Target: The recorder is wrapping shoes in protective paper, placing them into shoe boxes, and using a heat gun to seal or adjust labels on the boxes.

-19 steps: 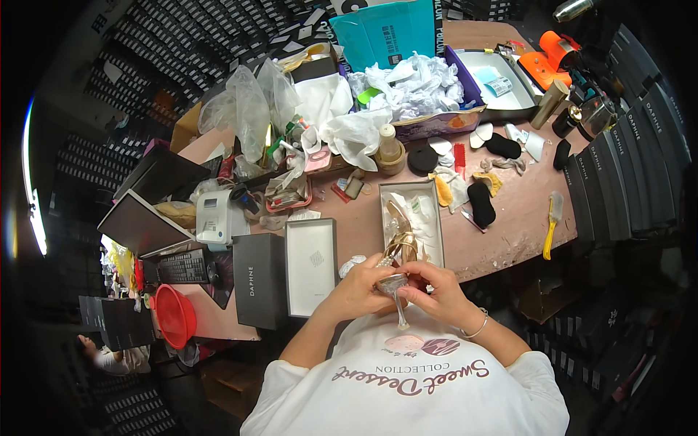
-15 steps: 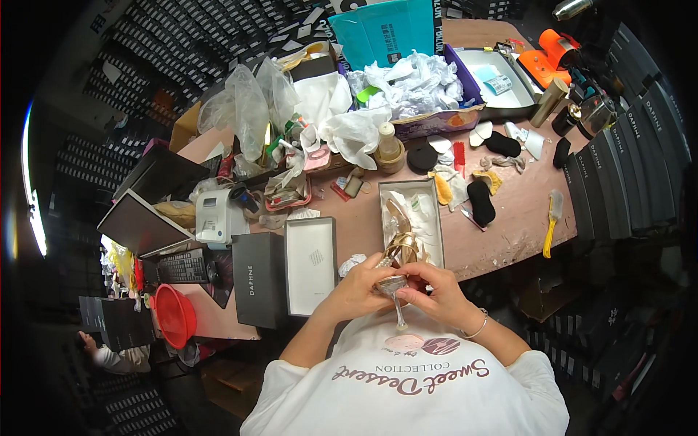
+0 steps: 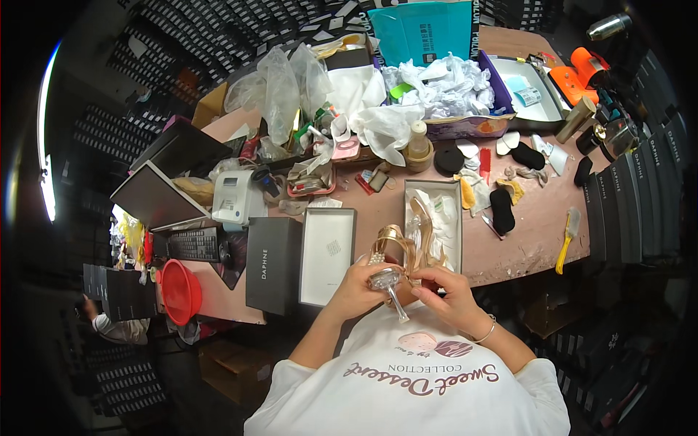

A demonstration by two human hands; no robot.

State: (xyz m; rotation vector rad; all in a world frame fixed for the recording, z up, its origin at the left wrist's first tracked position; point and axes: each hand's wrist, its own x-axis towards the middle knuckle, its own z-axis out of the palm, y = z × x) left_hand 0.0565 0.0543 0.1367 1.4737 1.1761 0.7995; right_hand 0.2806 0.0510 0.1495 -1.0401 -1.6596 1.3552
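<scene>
We have a gold high-heeled sandal between both hands, held just above the near edge of the tabletop and close in front of the chest. The left hand wraps the heel end from the left, its fingers curled shut around the sole; the right hand comes in from the right, its fingertips pinching the shoe just beside the heel. The two grips nearly touch, so neither hand is clearly the nearer one (the left carries more of the shoe, as far as we can judge).

The slim clear heel sticks out toward us and slightly right, down toward the shirt. The shoe's long axis runs away from us: heel end at the hands, the strappy front rising toward the open white-lined shoebox just behind it, where a second gold sandal seems to lie on crumpled paper. So the shoe lies beyond and above the grips, toe pointing away.

To the left of the left hand sits a white box lid, and beside that a dark box. A yellow brush lies well apart on the right.
</scene>
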